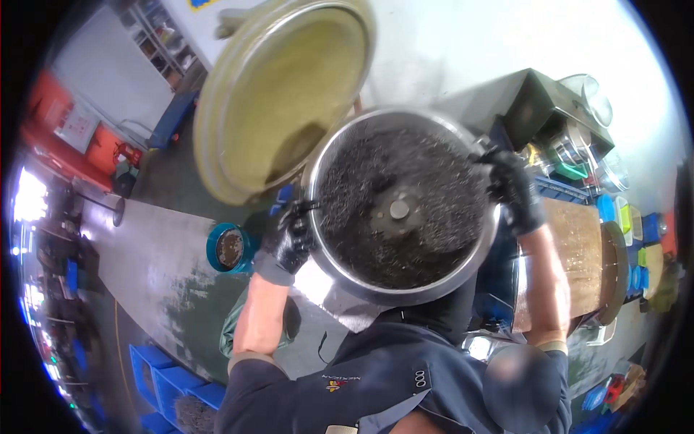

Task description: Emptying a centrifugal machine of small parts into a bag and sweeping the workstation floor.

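Nearest the wearer's dark shirt, a wide steel bowl (405, 295) is held out in front, between two black-gloved hands: the left hand (293, 231) grasps the rim on its left side, and the right hand (512, 186) has its fingers hooked over the rim on the other. Whether anything beneath bears its weight cannot be told. Inside, small black pieces (448, 210) lie around a round central hub (399, 210). As far as can be judged, getting hold of the bowl is done; the load remains inside, so any emptying is left undone. Beyond the left hand stands a teal bucket (250, 253) with brownish contents; to the right is a brown-topped counter (571, 253). Farther off, a large yellow round vessel or cover (303, 87) tilts behind the bowl, and a dark metal box (531, 105) stands near strainers (598, 101).
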`<state>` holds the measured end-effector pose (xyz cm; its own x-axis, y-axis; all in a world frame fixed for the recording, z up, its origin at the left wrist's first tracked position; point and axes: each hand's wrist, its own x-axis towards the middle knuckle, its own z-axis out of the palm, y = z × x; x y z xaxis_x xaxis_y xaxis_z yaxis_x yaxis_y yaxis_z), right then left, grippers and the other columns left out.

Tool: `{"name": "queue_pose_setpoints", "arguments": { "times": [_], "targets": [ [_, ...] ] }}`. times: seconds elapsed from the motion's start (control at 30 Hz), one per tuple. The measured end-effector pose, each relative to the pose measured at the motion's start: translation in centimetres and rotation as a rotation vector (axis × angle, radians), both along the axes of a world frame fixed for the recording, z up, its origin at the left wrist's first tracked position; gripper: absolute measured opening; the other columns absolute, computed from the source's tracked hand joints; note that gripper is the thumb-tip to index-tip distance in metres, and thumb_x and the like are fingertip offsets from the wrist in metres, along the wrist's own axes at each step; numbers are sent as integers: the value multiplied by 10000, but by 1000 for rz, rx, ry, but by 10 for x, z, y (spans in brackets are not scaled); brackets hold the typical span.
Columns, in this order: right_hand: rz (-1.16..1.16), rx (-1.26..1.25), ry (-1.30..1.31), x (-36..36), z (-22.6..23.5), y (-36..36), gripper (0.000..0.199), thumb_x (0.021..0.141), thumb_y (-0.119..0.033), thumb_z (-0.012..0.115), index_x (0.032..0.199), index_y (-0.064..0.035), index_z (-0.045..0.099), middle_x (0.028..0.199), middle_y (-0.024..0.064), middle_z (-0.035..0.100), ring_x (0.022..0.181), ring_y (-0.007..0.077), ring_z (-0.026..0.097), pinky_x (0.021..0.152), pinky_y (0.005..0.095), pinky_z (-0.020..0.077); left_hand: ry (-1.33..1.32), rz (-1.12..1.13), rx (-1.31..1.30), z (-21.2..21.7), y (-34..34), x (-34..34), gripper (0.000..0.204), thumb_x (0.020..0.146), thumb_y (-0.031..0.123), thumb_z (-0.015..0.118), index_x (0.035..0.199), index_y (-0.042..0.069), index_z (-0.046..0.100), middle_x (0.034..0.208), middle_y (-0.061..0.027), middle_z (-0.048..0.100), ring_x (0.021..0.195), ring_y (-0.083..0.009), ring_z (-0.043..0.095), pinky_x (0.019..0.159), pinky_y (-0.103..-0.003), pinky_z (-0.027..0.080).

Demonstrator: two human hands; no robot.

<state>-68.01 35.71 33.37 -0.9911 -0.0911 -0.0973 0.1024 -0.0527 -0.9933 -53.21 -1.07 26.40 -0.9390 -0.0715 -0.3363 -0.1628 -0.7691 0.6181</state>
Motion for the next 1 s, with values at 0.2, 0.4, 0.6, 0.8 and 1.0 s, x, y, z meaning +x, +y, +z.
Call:
{"name": "queue_pose_setpoints", "arguments": {
  "times": [0.2, 0.4, 0.6, 0.8, 1.0],
  "targets": [
    [183, -29, 414, 65, 70, 30, 253, 881, -208, 532, 1039, -38, 634, 1020, 132, 643, 804, 137, 622, 660, 231, 511, 491, -244, 11, 63, -24, 77, 340, 910, 105, 415, 1220, -20, 481, 785, -32, 554, 624, -105, 513, 549, -238, 438],
    [290, -41, 542, 51, 72, 4, 220, 884, -142, 524, 1042, -18, 614, 975, 137, 659, 832, 169, 645, 726, 259, 544, 579, -165, -332, 69, 0, 86, 395, 858, -5, 496, 1252, -6, 471, 823, -3, 564, 644, -58, 521, 568, -218, 466],
    [721, -96, 272, -69, 71, 34, 353, 855, -12, 541, 1203, -11, 485, 1188, 184, 558, 1116, 226, 553, 871, 303, 529, 331, 215, -554, 108, 70, 72, 411, 814, 36, 597, 1210, -24, 507, 1110, -93, 605, 889, -112, 585, 735, -241, 502],
    [842, -20, 208, -90, 95, 20, 421, 888, -223, 552, 1204, 48, 488, 979, 51, 593, 665, 31, 479, 516, 144, 357, 49, 397, -581, 124, 135, 71, 326, 841, 5, 554, 1165, -21, 531, 1089, -108, 604, 942, -175, 595, 822, -275, 504],
    [761, -13, -367, -147, 37, -16, 195, 904, -194, 486, 904, -54, 621, 639, -7, 530, 476, 64, 456, 389, 184, 316, -300, 803, -109, 102, 155, 28, 171, 892, 181, 495, 913, 59, 614, 754, -65, 620, 613, -143, 587, 500, -245, 471]
  ]
}}
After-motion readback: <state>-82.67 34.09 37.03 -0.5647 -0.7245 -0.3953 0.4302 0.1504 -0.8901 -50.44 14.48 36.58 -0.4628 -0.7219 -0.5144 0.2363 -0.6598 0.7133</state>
